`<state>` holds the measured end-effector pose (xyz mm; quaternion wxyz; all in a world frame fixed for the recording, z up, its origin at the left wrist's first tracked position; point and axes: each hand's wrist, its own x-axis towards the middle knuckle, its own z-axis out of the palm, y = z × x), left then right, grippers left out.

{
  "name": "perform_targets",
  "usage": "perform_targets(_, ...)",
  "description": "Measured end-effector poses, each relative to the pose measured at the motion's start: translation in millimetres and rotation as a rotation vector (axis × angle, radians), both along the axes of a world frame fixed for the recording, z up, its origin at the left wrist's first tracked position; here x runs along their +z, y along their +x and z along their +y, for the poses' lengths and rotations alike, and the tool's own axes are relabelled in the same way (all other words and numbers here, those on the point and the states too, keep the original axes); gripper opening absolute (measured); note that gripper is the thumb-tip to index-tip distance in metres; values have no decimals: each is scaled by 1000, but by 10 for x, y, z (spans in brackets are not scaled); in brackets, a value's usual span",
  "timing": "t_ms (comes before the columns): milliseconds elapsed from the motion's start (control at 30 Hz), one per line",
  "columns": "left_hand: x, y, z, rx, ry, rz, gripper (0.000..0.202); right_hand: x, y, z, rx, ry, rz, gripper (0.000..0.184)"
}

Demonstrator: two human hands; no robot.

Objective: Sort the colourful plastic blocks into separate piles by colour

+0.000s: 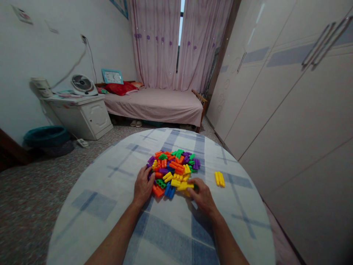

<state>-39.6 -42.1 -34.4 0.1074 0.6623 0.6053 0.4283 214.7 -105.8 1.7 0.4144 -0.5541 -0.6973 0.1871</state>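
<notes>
A pile of plastic building blocks [168, 167] in orange, yellow, green, blue and purple lies on the round table. Each block looks like short tubes joined side by side. At the pile's left edge rests my left hand [142, 186], its fingers apart and touching the blocks, holding none. My right hand [202, 195] is at the pile's lower right, thumb and fingers closed on a yellow block [183, 186]. Part of that block is hidden by the fingers. Apart from the pile, to the right, lies another yellow block [220, 179].
A blue and white checked tablecloth [165, 228] covers the table. Beyond stand a bed [165, 105] and a white cabinet [93, 117] bearing a fan [82, 84]. A bin [48, 137] is on the floor at left. Wardrobe doors [275, 110] line the right side.
</notes>
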Motion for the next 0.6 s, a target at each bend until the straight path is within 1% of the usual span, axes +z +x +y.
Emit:
perform_targets(67, -5, 1, -2, -2, 1, 2, 40, 24, 12, -1, -16, -43, 74, 16)
perform_targets(167, -29, -6, 11, 1, -2, 4, 41, 38, 40, 9, -64, -119, 205, 21)
perform_targets(267, -64, -16, 33, -1, 4, 3, 40, 38, 114, 44, -190, -96, 307, 27)
perform_targets(367, -80, -19, 43, 1, 14, 0, 39, 16, 298, 95, -402, 18, 351, 32)
perform_targets(467, -72, -13, 37, 5, 14, 5, 40, -60, 607, 125, -692, 137, 359, 37)
perform_targets(533, -64, -9, 30, 8, 10, 8, 42, -139, 833, 121, -883, 171, 339, 40)
perform_targets(600, -63, -8, 26, 9, 8, 8, 43, -223, 1019, 101, -1023, 152, 272, 40)
